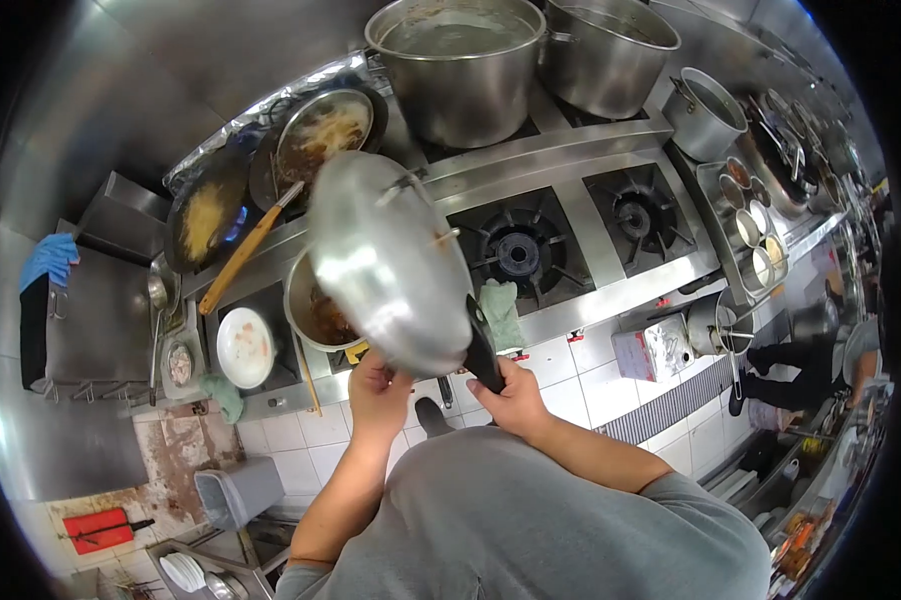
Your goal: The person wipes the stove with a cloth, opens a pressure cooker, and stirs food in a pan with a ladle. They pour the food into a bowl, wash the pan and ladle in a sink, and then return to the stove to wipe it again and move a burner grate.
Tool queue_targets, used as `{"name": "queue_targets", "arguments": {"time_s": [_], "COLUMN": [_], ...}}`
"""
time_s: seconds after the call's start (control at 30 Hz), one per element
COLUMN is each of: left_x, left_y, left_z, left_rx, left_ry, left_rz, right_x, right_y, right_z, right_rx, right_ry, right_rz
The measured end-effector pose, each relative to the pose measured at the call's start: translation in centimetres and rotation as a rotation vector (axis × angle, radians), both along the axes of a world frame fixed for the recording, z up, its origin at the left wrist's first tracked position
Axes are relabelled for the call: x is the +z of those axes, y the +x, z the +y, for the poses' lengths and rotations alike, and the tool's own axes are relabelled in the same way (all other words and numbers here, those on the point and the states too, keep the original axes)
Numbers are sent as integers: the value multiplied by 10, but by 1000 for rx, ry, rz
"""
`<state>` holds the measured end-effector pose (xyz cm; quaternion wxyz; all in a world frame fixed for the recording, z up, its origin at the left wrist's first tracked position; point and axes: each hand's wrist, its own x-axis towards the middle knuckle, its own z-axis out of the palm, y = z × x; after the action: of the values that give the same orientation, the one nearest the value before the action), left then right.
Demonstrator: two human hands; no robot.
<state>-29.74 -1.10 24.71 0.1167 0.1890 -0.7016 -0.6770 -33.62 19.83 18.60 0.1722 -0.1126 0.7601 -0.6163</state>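
A large silver pan (386, 255), blurred by motion, is tilted up over the front of the stove. My right hand (514, 397) is wrapped round its black handle (484, 345). Close under the pan's lower edge is my left hand (379, 392), fingers bent together; what they hold, if anything, is hidden. Behind the pan, partly covered by it, a pot (306, 300) with brown contents stands on the stove. To its left is a white plate (245, 348) with food remains.
Two woks (203, 225) with frying food, one with a strainer (321, 130), stand at back left. Two large stockpots (461, 85) are at the back. Bare burners (519, 255) and a green cloth (501, 313) lie right of the pan. A co-worker's legs (791, 370) show far right.
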Motion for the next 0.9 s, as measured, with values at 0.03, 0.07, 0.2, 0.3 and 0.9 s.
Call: {"name": "queue_targets", "arguments": {"time_s": [0.03, 0.07, 0.2, 0.3, 0.9], "left_x": [5, -1, -35, -56, 32], "left_y": [6, 8, 24, 47, -8], "left_z": [-3, -5, -22, -43, -35], "left_rx": [55, 133, 288, 211, -42], "left_ry": [77, 183, 433, 468, -580], "left_rz": [-190, -155, -91, -98, 137], "right_x": [5, 6, 3, 4, 26], "right_y": [-2, -3, -6, -7, -11], "right_z": [0, 0, 4, 6, -11], "right_rx": [-40, -80, -130, -152, 278], "right_ry": [19, 38, 142, 200, -227], "right_rz": [37, 73, 205, 248, -387]}}
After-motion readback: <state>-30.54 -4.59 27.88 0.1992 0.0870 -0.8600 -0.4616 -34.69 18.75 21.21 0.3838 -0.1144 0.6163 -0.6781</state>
